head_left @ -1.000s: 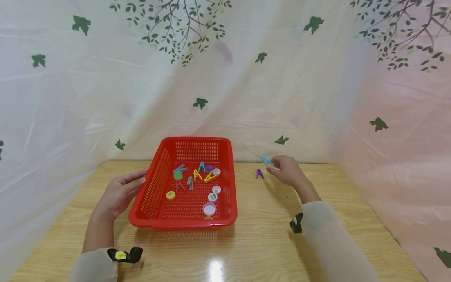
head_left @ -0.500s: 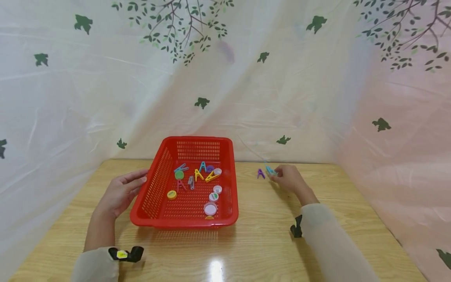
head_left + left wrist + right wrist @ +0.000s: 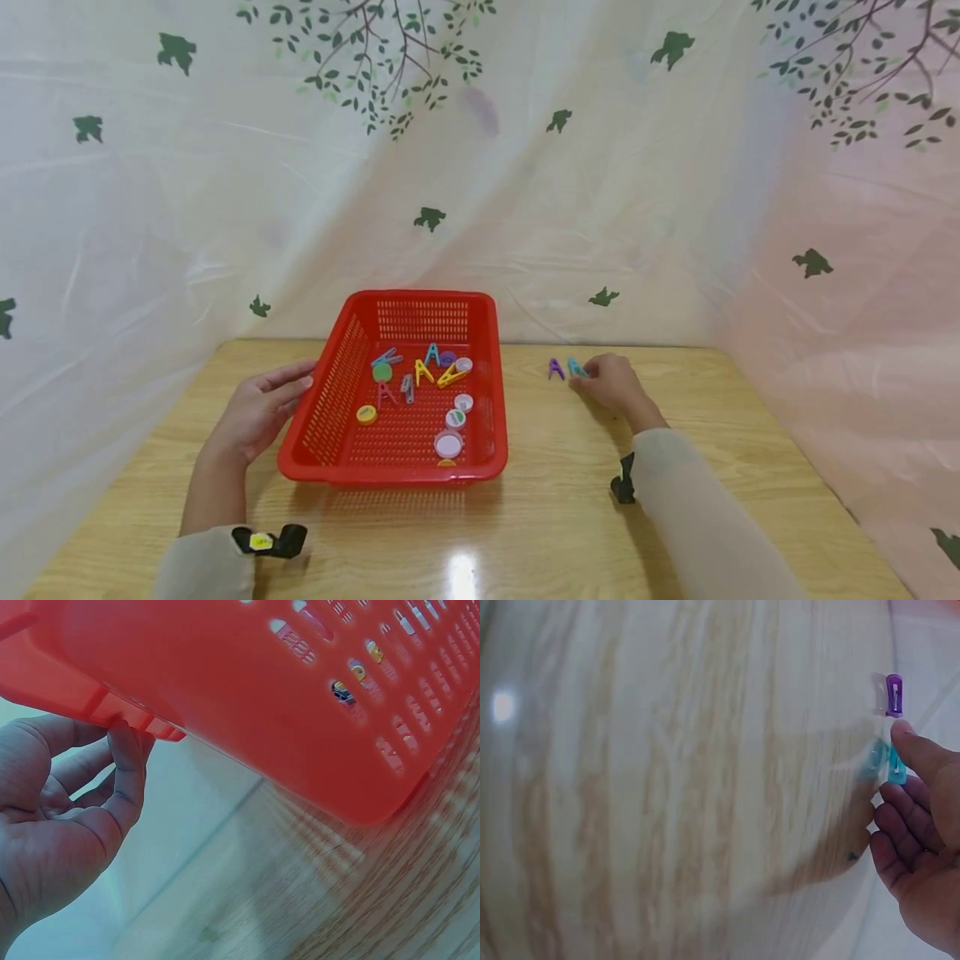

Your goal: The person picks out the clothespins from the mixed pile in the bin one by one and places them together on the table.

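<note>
My right hand (image 3: 609, 382) rests on the wooden table to the right of the red basket (image 3: 390, 475). Its thumb and fingertips pinch a teal clip (image 3: 576, 368) that sits low on the tabletop. A purple clip (image 3: 555, 369) stands just left of it. In the right wrist view the teal clip (image 3: 895, 766) lies between the thumb and curled fingers of my right hand (image 3: 922, 840), right below the purple clip (image 3: 894, 694). My left hand (image 3: 258, 407) lies against the basket's left wall. In the left wrist view the fingertips (image 3: 127, 742) touch under the basket's rim (image 3: 112, 712).
Inside the basket lie several coloured clips, such as a yellow one (image 3: 450, 377), and several bottle caps (image 3: 447, 443). Printed plastic sheeting (image 3: 480, 208) closes in the table at the back and both sides. Bare wooden tabletop (image 3: 555, 500) stretches along the front.
My right hand has lowered the teal clip from above the table down beside the purple clip. The left hand and the basket have stayed in place.
</note>
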Tool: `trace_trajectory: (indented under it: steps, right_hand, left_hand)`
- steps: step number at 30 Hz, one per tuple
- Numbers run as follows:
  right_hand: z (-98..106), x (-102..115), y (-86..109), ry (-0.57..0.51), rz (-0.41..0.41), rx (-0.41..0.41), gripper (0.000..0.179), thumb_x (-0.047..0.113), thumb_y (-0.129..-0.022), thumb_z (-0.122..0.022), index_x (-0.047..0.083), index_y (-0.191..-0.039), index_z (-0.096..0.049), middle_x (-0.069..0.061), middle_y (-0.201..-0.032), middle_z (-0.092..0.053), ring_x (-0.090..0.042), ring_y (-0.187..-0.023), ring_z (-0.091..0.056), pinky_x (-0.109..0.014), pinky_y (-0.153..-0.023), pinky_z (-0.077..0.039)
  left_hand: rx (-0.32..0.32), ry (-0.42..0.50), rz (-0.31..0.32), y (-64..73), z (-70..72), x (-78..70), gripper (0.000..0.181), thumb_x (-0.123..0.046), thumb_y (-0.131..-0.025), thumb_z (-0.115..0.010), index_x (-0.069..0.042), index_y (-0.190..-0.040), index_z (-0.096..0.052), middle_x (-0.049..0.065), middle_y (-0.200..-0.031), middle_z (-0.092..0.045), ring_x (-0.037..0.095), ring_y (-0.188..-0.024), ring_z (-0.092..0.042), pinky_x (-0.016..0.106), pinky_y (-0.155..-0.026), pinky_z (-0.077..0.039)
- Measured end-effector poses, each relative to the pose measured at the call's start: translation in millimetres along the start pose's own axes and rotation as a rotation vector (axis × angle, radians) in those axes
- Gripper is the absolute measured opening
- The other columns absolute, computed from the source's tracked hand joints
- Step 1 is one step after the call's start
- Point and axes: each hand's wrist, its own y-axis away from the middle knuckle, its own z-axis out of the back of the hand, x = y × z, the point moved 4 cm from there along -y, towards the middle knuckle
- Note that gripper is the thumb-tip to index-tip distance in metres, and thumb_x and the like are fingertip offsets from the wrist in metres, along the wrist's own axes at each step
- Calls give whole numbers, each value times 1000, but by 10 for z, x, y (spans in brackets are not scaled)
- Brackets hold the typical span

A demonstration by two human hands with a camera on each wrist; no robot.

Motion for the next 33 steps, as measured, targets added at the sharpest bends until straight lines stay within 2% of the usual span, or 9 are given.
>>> trace_trajectory:
  steps: [9, 33]
  right_hand:
    - [-11, 8, -33, 8, -15, -3, 46, 32, -96, -73, -9, -117, -69, -23, -114, -71, -42, -107, -66, -53, -92, -55]
    - [-15, 16, -44, 28, -4, -28, 43, 30, -94, -74, -9, -111, -71, -20, -105, -72, -34, -96, -66, -51, -87, -55]
  left_hand:
    - [-4, 4, 4, -15, -2, -13, 59, -28, -96, -73, -7, -148, -54, -9, -122, -70, 11, -107, -68, 26, -91, -57]
    - [-4, 9, -12, 0, -7, 5, 58, -27, -97, -72, -6, -147, -55, -10, -122, -71, 9, -107, -69, 26, -90, -57]
